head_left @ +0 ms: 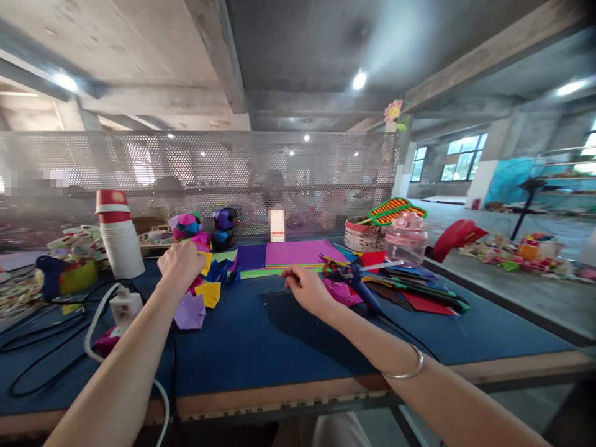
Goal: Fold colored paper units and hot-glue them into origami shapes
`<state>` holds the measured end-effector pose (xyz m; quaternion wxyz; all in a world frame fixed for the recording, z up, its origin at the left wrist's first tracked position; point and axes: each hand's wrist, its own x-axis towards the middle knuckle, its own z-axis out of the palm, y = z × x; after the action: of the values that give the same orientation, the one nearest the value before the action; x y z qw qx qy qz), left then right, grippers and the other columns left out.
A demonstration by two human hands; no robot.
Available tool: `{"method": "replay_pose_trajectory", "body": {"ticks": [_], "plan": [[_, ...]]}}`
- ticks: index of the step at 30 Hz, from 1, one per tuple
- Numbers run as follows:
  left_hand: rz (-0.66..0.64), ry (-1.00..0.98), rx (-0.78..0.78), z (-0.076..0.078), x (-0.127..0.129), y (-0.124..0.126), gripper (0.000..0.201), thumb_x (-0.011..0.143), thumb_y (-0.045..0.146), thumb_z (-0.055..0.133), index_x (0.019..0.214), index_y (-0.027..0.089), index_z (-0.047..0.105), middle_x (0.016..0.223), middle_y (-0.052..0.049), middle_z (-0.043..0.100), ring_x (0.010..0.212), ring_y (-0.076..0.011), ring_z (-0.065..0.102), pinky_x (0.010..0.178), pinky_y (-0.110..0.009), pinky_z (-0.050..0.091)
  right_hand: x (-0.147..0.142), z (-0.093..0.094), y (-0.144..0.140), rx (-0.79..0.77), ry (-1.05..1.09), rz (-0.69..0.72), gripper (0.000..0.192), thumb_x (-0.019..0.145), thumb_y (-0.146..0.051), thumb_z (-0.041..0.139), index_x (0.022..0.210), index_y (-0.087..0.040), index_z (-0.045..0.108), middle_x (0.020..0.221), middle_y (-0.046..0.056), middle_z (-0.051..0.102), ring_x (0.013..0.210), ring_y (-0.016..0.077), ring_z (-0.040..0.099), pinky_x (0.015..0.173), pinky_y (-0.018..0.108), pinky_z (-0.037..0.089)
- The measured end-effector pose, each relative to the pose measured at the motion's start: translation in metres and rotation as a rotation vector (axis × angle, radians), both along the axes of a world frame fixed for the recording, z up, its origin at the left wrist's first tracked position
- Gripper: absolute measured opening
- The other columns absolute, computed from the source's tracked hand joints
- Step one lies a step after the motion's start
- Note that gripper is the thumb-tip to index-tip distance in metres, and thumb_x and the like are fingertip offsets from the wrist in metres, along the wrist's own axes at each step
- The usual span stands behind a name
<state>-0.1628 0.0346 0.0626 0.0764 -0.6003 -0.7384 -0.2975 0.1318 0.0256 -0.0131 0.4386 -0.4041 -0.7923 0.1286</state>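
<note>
My left hand (pixel 180 264) reaches over a cluster of folded paper pieces, its knuckles bent and its fingertips hidden behind it. Around it lie a yellow folded paper piece (pixel 209 294), a lilac one (pixel 190 311) and blue ones (pixel 221 271). Just beyond it rests a multicoloured paper ball (pixel 186 225), with a darker purple, blue and black one (pixel 224 228) to its right. My right hand (pixel 305 288) hovers above the blue tabletop with loosely curled fingers, and I see nothing in them. A glue gun (pixel 356 285) lies to its right, close to a crumpled magenta sheet (pixel 342 292).
Stacked coloured paper (pixel 298 253) lies at the back middle. At left are paper cups (pixel 121 242), a power adapter (pixel 125 307) and looping cables. A pink-lidded bottle (pixel 406 242), a basket (pixel 362 236) and green-handled cutters (pixel 433 292) stand or lie at right. A perforated screen (pixel 307 174) borders the back.
</note>
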Motion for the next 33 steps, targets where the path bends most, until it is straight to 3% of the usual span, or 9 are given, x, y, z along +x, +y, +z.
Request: {"method": "replay_pose_trajectory", "body": {"ticks": [1, 4, 6, 10, 14, 20, 25, 29, 33], "plan": [[0.114, 0.062, -0.036, 0.001, -0.002, 0.000, 0.019, 0.073, 0.023, 0.053, 0.082, 0.011, 0.065, 0.095, -0.023, 0.065, 0.092, -0.0404, 0.060, 0.066, -0.042, 0.043, 0.000, 0.000, 0.000, 0.004, -0.002, 0.001, 0.021, 0.083, -0.011, 0.042, 0.091, -0.017, 0.061, 0.070, 0.001, 0.064, 0.062, 0.0123, 0.057, 0.062, 0.023, 0.040], [0.209, 0.142, -0.144, 0.000, -0.005, 0.000, 0.023, 0.071, 0.020, 0.052, 0.088, 0.011, 0.065, 0.103, -0.024, 0.064, 0.094, -0.0397, 0.061, 0.067, -0.040, 0.045, -0.001, 0.002, -0.003, 0.002, -0.017, -0.008, 0.023, 0.082, -0.011, 0.041, 0.092, -0.017, 0.061, 0.066, 0.000, 0.063, 0.059, 0.0123, 0.056, 0.061, 0.023, 0.039], [0.168, 0.176, -0.173, -0.004, -0.007, 0.003, 0.029, 0.070, 0.016, 0.053, 0.095, 0.012, 0.065, 0.106, -0.023, 0.064, 0.096, -0.0383, 0.061, 0.071, -0.040, 0.045, -0.001, 0.004, -0.006, 0.013, -0.031, -0.032, 0.024, 0.081, -0.011, 0.040, 0.092, -0.017, 0.061, 0.062, 0.000, 0.061, 0.055, 0.0123, 0.054, 0.060, 0.023, 0.038], [-0.034, 0.288, -0.056, -0.019, -0.007, 0.016, 0.050, 0.066, 0.010, 0.052, 0.115, 0.019, 0.060, 0.116, -0.016, 0.063, 0.104, -0.0329, 0.058, 0.085, -0.041, 0.041, -0.001, 0.006, -0.010, 0.059, -0.051, -0.089, 0.026, 0.081, -0.012, 0.038, 0.091, -0.017, 0.061, 0.058, -0.002, 0.055, 0.050, 0.0121, 0.047, 0.058, 0.024, 0.035], [-0.167, 0.331, -0.063, -0.032, 0.000, 0.027, 0.038, 0.073, 0.013, 0.045, 0.104, 0.018, 0.067, 0.113, -0.013, 0.065, 0.105, -0.0292, 0.057, 0.097, -0.043, 0.034, -0.001, 0.004, -0.010, 0.039, -0.055, -0.090, 0.025, 0.083, -0.014, 0.038, 0.091, -0.017, 0.061, 0.057, -0.002, 0.054, 0.047, 0.0114, 0.043, 0.054, 0.023, 0.032], [-0.117, 0.387, -0.271, -0.040, -0.003, 0.032, 0.038, 0.085, 0.035, 0.036, 0.090, 0.020, 0.071, 0.105, -0.015, 0.067, 0.103, -0.0335, 0.057, 0.099, -0.056, 0.024, 0.000, -0.002, -0.006, 0.040, -0.069, -0.040, 0.020, 0.085, -0.018, 0.041, 0.092, -0.020, 0.060, 0.061, -0.002, 0.058, 0.049, 0.0113, 0.047, 0.053, 0.022, 0.032], [-0.114, 0.314, -0.379, -0.046, -0.008, 0.038, 0.051, 0.086, 0.050, 0.031, 0.089, 0.017, 0.070, 0.101, -0.017, 0.068, 0.098, -0.0338, 0.060, 0.094, -0.050, 0.033, 0.000, -0.004, -0.006, 0.018, -0.095, -0.007, 0.018, 0.085, -0.018, 0.043, 0.093, -0.021, 0.058, 0.063, -0.001, 0.060, 0.054, 0.0121, 0.053, 0.054, 0.021, 0.035], [-0.092, 0.253, -0.332, -0.043, -0.007, 0.043, 0.050, 0.086, 0.047, 0.033, 0.089, 0.012, 0.069, 0.099, -0.022, 0.067, 0.097, -0.0353, 0.060, 0.081, -0.042, 0.042, 0.000, -0.004, -0.005, 0.007, -0.104, -0.004, 0.017, 0.086, -0.019, 0.044, 0.093, -0.021, 0.058, 0.062, -0.001, 0.060, 0.056, 0.0125, 0.055, 0.055, 0.021, 0.036], [-0.027, 0.252, -0.175, -0.033, -0.006, 0.034, 0.046, 0.089, 0.039, 0.030, 0.085, 0.012, 0.068, 0.088, -0.019, 0.068, 0.091, -0.0324, 0.062, 0.082, -0.041, 0.041, -0.001, -0.003, -0.005, -0.003, -0.111, -0.011, 0.017, 0.085, -0.019, 0.045, 0.094, -0.021, 0.059, 0.062, -0.001, 0.060, 0.056, 0.0128, 0.056, 0.055, 0.021, 0.037]]}}
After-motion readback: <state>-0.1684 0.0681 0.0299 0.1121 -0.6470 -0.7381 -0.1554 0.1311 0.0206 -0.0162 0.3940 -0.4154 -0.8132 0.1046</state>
